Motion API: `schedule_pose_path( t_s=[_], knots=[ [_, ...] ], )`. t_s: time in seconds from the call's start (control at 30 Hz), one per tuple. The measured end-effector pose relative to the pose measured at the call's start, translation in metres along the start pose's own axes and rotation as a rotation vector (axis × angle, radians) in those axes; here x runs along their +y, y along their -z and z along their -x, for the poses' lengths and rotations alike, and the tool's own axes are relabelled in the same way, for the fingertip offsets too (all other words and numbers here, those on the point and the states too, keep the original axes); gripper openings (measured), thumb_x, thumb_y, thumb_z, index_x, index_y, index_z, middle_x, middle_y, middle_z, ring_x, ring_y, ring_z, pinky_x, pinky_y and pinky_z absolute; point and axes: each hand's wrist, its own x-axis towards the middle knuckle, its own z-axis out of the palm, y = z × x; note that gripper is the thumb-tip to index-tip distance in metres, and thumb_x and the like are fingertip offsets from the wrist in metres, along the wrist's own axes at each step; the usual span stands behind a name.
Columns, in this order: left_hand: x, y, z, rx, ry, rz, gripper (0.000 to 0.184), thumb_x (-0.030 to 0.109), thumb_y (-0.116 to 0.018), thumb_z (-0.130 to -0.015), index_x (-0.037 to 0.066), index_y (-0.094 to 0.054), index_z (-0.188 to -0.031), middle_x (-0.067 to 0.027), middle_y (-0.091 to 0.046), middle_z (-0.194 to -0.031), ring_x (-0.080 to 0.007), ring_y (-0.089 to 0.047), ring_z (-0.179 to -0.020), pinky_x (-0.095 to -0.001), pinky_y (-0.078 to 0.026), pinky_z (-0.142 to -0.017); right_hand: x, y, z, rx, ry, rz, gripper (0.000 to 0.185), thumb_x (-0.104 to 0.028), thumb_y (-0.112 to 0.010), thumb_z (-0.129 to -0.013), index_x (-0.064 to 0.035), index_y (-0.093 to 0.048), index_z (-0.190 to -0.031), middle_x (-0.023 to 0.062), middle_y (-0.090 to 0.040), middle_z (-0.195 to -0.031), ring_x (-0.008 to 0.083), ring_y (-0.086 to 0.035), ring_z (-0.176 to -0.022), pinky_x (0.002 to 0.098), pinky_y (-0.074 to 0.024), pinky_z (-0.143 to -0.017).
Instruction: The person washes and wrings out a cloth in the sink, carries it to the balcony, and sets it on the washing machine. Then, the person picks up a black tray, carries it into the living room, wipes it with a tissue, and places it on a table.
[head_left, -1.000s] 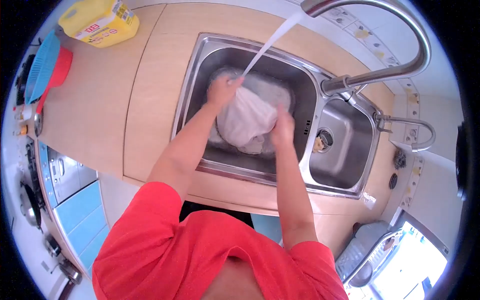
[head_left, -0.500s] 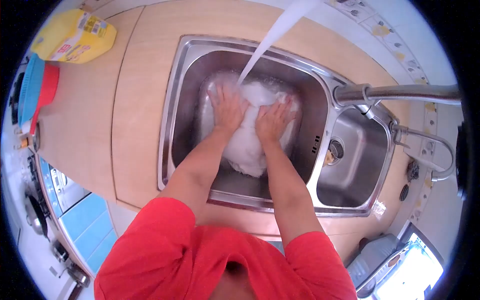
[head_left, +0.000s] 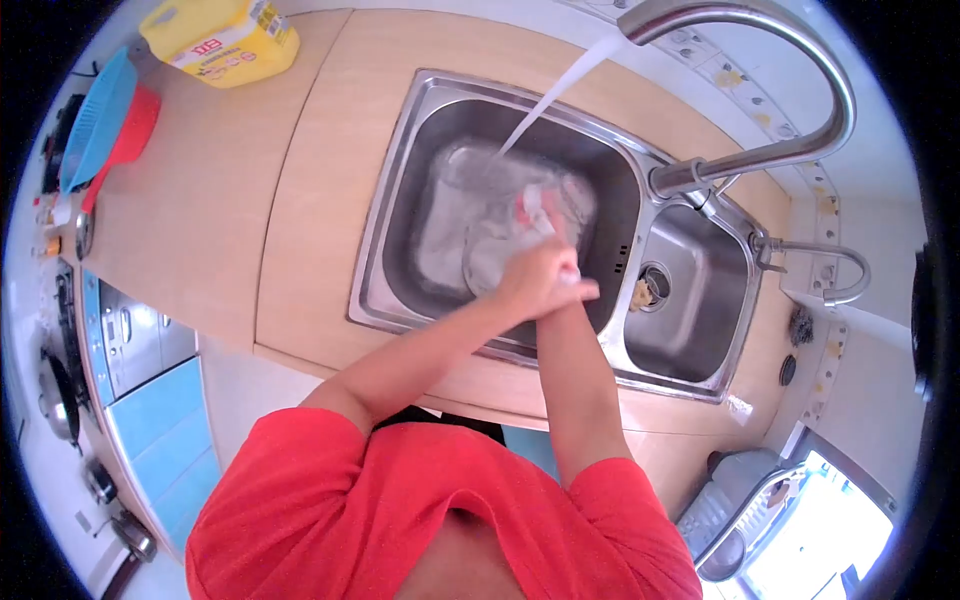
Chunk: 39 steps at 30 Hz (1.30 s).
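Note:
White cloth [head_left: 537,212], narrow and bunched, shows between my hands above the right part of the large sink basin. My left hand [head_left: 540,280] is closed on a part of it, crossing over my right wrist, with a white bit showing by its fingers. Beyond it, my right hand [head_left: 548,228] is closed round the cloth; its fingers are blurred and partly hidden. Below them, shallow water covers the basin floor [head_left: 450,215]. A stream from the large faucet [head_left: 745,160] falls into the basin's far left part, clear of both hands.
A smaller basin [head_left: 690,310] with a drain and a second faucet [head_left: 825,248] is on the right. On the left counter stand a yellow jug [head_left: 225,45], a blue basket [head_left: 97,120] and a red container [head_left: 137,125]. A dish rack [head_left: 725,500] is at lower right.
My hands were spread flat on the cloth in the basin; now they are closed on it, raised and crossed. The cloth is bunched narrow. The view has shifted, showing the large faucet's bend again.

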Motion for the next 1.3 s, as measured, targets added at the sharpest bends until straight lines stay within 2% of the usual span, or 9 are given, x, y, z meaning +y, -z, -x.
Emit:
schedule_pose_path(
  t_s=[0.17, 0.3, 0.43, 0.53, 0.67, 0.73, 0.9, 1.07, 1.3],
  knots=[
    [-0.096, 0.016, -0.055, 0.335, 0.311, -0.150, 0.015, 0.025, -0.060, -0.070, 0.010, -0.059, -0.067, -0.0172, -0.058, -0.065, -0.0381, -0.058, -0.063, -0.0450, -0.046, -0.057, 0.041, 0.010, -0.032, 0.143, -0.117, 0.130, 0.029, -0.036, -0.044, -0.091, -0.0126, -0.059, -0.097, 0.0033, -0.064, -0.092, 0.0198, -0.061, -0.081, 0.0358, -0.0509, -0.072],
    [-0.038, -0.012, -0.013, 0.250, 0.026, -0.144, 0.017, 0.024, -0.055, -0.072, 0.008, -0.058, -0.068, -0.0176, -0.060, -0.067, -0.0390, -0.058, -0.063, -0.0465, -0.046, -0.059, 0.044, 0.031, -0.033, 0.007, -0.079, 0.180, 0.028, -0.035, -0.045, -0.091, -0.0119, -0.059, -0.098, 0.0035, -0.064, -0.092, 0.0198, -0.062, -0.082, 0.0362, -0.0509, -0.073],
    [-0.087, 0.025, -0.030, 0.239, 0.273, -0.194, 0.020, 0.025, -0.056, -0.075, 0.006, -0.056, -0.068, -0.0199, -0.059, -0.071, -0.0388, -0.058, -0.070, -0.0457, -0.045, -0.059, 0.043, 0.030, 0.004, 0.137, -0.173, 0.309, 0.026, -0.033, -0.052, -0.088, -0.0100, -0.060, -0.096, 0.0042, -0.064, -0.092, 0.0183, -0.062, -0.083, 0.0359, -0.0510, -0.076],
    [-0.084, 0.071, -0.041, 0.364, -0.006, -0.311, 0.030, 0.034, -0.058, -0.078, 0.005, -0.056, -0.069, -0.0223, -0.057, -0.068, -0.0377, -0.057, -0.061, -0.0434, -0.044, -0.054, 0.007, -0.029, 0.059, 0.042, -0.096, 0.467, 0.029, -0.032, -0.059, -0.085, -0.0072, -0.058, -0.100, 0.0053, -0.063, -0.093, 0.0201, -0.062, -0.081, 0.0358, -0.0504, -0.073],
    [-0.017, 0.150, -0.051, -0.026, 0.073, -0.018, 0.029, 0.033, -0.068, -0.078, 0.007, -0.056, -0.082, -0.0066, -0.063, -0.075, -0.0159, -0.059, -0.067, -0.0309, -0.045, -0.059, -0.098, -0.089, 0.125, 0.071, 0.426, 0.734, 0.036, -0.038, -0.065, -0.081, -0.0050, -0.059, -0.093, 0.0038, -0.057, -0.084, 0.0154, -0.055, -0.083, 0.0314, -0.0457, -0.073],
    [0.016, 0.181, -0.053, -0.187, -0.286, -0.079, 0.043, 0.046, -0.070, -0.072, 0.007, -0.056, -0.080, -0.0072, -0.062, -0.078, -0.0176, -0.058, -0.072, -0.0301, -0.045, -0.063, -0.138, -0.127, 0.158, 0.037, 0.566, 0.895, 0.036, -0.042, -0.060, -0.084, -0.0065, -0.060, -0.090, 0.0019, -0.058, -0.085, 0.0131, -0.053, -0.079, 0.0340, -0.0419, -0.078],
    [0.123, 0.257, -0.048, -0.212, -0.293, 0.063, 0.042, 0.041, -0.075, -0.068, 0.006, -0.055, -0.080, -0.0090, -0.061, -0.083, -0.0188, -0.058, -0.076, -0.0303, -0.044, -0.064, -0.256, -0.197, 0.204, -0.190, 0.841, 0.776, 0.024, -0.028, -0.053, -0.091, -0.0061, -0.060, -0.100, 0.0032, -0.063, -0.093, 0.0143, -0.059, -0.089, 0.0318, -0.0452, -0.083],
    [0.158, 0.301, -0.052, -0.076, -0.320, -0.013, 0.041, 0.039, -0.076, -0.067, 0.006, -0.056, -0.081, -0.0090, -0.061, -0.082, -0.0195, -0.058, -0.075, -0.0310, -0.044, -0.065, -0.209, -0.278, 0.257, -0.024, 1.238, 0.710, 0.024, -0.024, -0.052, -0.092, -0.0039, -0.060, -0.101, 0.0047, -0.063, -0.102, 0.0147, -0.057, -0.095, 0.0328, -0.0431, -0.087],
    [0.099, 0.278, -0.079, -0.115, -0.224, -0.168, 0.041, 0.037, -0.077, -0.066, 0.006, -0.056, -0.082, -0.0089, -0.060, -0.081, -0.0205, -0.057, -0.074, -0.0320, -0.045, -0.065, -0.204, -0.187, 0.176, 0.063, 1.094, 1.171, 0.038, -0.038, -0.054, -0.088, -0.0021, -0.062, -0.098, 0.0058, -0.062, -0.087, 0.0153, -0.057, -0.079, 0.0321, -0.0446, -0.078]
  ],
)
